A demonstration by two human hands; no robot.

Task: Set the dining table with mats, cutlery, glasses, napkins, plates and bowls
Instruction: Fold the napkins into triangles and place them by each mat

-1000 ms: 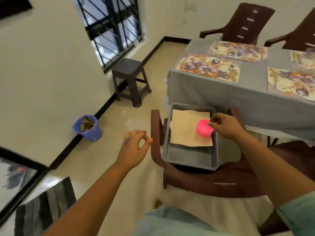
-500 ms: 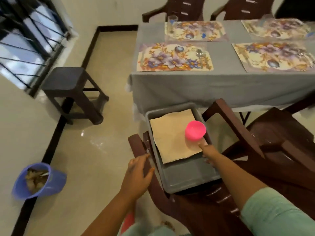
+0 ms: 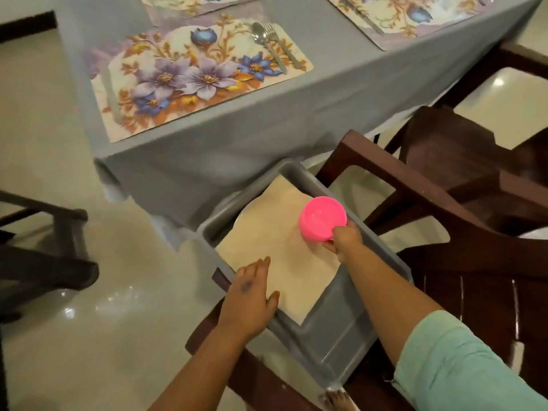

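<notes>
Change vs half a second ago: left hand (image 3: 252,295) was hovering beside the tub (image 3: 341,348), now it's down flat on the napkin (image 3: 284,256), fingers straight, pressing the near-left corner. Right hand (image 3: 344,240) still grips the pink bowl (image 3: 322,218), fingers curled round its near rim; bowl now looks tipped and lifted a little off the napkin, over the tub's right side. A second ago it sat lower, on the paper.

Read: bowl is coming out, left hand pins the napkin stack so it doesn't drag along. Looks like a white plate edge under the napkin at the far left, can't confirm.

Counter (image 3: 326,93) status: mat (image 3: 189,81) nearest the tub has spoon (image 3: 261,32) and fork (image 3: 284,46) on its right end, no bowl, plate or napkin on it. Second mat (image 3: 415,16) at top right, mostly cropped. No glass visible in this view.

So mats and cutlery look done; bowl likely goes to the near mat. Tub sits on a chair (image 3: 444,232) just beside the counter, short carry.
</notes>
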